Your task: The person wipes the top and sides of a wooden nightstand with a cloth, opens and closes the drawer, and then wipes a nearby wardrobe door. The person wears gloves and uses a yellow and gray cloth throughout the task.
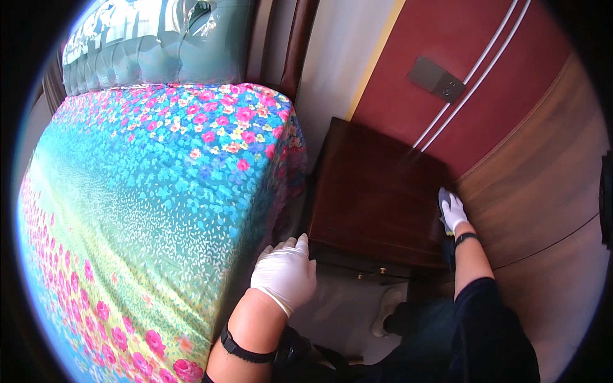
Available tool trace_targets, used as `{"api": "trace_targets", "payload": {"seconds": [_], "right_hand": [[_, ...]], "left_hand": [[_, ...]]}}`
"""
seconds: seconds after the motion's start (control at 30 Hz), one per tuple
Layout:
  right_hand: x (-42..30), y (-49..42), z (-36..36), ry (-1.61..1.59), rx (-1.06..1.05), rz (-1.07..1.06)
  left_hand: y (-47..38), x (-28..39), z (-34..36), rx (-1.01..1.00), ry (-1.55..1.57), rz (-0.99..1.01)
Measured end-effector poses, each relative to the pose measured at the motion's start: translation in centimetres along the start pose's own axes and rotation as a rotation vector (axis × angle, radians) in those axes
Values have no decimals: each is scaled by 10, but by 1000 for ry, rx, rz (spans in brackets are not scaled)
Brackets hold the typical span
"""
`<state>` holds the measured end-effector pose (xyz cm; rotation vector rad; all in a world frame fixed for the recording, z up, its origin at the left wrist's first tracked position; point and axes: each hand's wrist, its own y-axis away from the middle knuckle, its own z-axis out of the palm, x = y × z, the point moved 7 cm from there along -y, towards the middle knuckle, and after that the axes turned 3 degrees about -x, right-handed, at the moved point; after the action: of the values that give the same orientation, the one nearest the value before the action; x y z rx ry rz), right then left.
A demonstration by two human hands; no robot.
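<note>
A dark wooden nightstand (383,191) with small brass knobs (382,271) on its front stands before me. My right hand (453,213), in a white glove, holds a grey-blue cloth (445,198) against the right edge of the nightstand top. Near the front left corner is my left hand (285,272), also in a white glove, with its fingers extended and nothing seen in it. Whether its fingertips touch the corner, I cannot tell.
On the left, a bed with a floral cover (158,177) has a tufted, plastic-wrapped green headboard (158,52). Wood panelling (541,158) rises at the right. Two white cables (471,62) run down the red wall past an outlet plate (436,80). My shoe (387,311) is below.
</note>
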<state>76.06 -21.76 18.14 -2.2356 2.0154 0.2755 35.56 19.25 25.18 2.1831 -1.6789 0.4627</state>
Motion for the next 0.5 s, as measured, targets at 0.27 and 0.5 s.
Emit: {"api": "trace_targets", "payload": {"seconds": [0.27, 0.5], "right_hand": [[51, 128, -22, 54, -118, 136], [17, 88, -93, 108, 153, 117]], "left_hand": [[-2, 11, 9, -94, -32, -19], [0, 16, 11, -83, -37, 33]]}}
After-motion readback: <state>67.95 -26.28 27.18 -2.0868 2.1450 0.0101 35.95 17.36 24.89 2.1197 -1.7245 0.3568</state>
